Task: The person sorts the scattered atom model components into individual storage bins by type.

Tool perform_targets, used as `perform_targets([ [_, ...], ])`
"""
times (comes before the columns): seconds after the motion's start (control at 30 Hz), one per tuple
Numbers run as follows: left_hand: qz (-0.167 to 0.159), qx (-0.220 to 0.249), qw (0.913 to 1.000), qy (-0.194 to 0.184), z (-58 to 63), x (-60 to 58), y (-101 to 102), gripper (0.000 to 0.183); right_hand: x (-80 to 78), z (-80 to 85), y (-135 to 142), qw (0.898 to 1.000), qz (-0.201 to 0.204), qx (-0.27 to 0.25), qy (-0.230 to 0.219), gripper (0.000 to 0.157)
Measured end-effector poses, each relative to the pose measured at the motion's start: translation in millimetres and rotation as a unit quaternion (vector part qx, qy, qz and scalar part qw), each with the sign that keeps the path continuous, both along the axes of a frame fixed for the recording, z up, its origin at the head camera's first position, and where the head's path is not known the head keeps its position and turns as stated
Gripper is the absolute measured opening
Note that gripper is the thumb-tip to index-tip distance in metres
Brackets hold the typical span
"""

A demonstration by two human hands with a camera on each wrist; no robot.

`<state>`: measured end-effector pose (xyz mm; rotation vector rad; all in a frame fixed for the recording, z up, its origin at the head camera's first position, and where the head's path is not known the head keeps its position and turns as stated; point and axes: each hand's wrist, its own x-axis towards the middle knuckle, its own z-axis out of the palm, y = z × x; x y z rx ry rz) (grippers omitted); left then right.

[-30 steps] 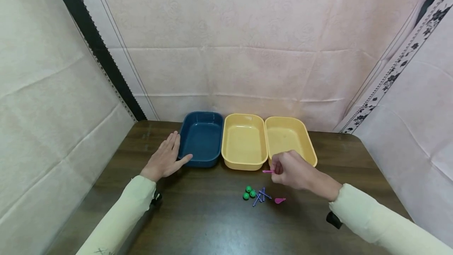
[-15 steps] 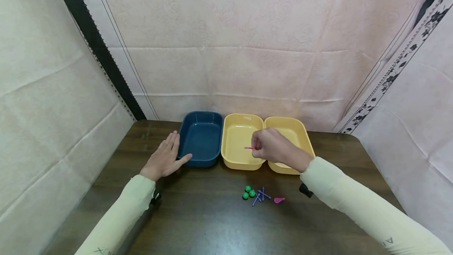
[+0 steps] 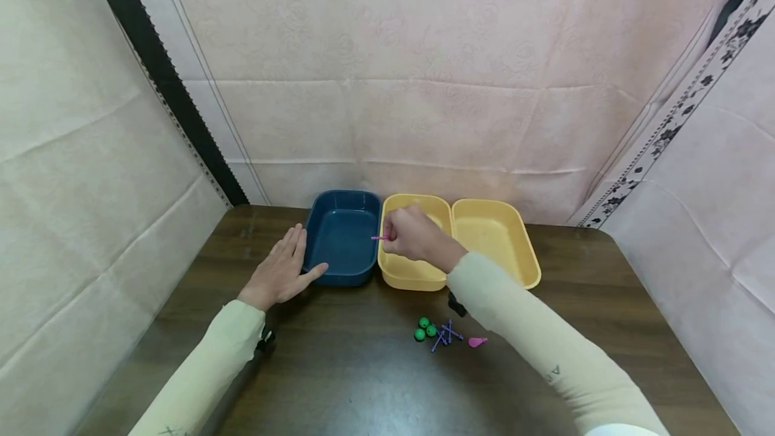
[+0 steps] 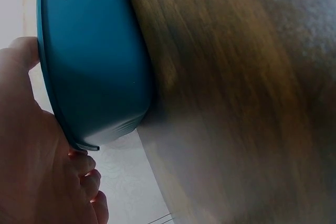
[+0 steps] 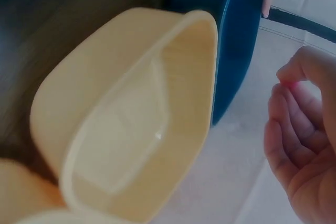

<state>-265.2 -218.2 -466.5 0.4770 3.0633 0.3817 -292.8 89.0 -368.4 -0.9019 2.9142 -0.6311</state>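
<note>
My right hand [image 3: 418, 237] pinches a thin pink stick [image 3: 378, 238] between thumb and forefinger. It hovers over the middle yellow tray [image 3: 414, 278], and the stick's tip reaches over the edge of the blue tray [image 3: 342, 247]. In the right wrist view only a speck of the pink stick [image 5: 292, 84] shows at the fingertips. My left hand [image 3: 278, 268] rests with straight fingers against the blue tray's left side, thumb across its near corner. The left wrist view has that hand [image 4: 37, 145] at the rim of the blue tray [image 4: 94, 51].
A second yellow tray [image 3: 493, 234] stands on the right, beside the middle one. On the brown table [image 3: 339, 369] in front lie three green balls [image 3: 423, 322], several purple sticks [image 3: 449, 332] and a pink teardrop-shaped piece [image 3: 477, 342]. Pale cloth [image 3: 399, 120] hangs behind.
My right hand has carried the pink stick leftward and away from me, from in front of the right yellow tray to the blue tray's edge. My left hand has stayed put.
</note>
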Motion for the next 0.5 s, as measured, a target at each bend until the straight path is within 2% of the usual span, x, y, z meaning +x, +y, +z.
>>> perform_targets([
  [0.5,-0.001,0.002,1.0000,0.007,-1.9,-0.6,-2.1,0.105,-23.1,-40.0,-43.2,0.999,-0.028,0.002,-0.045,0.011],
])
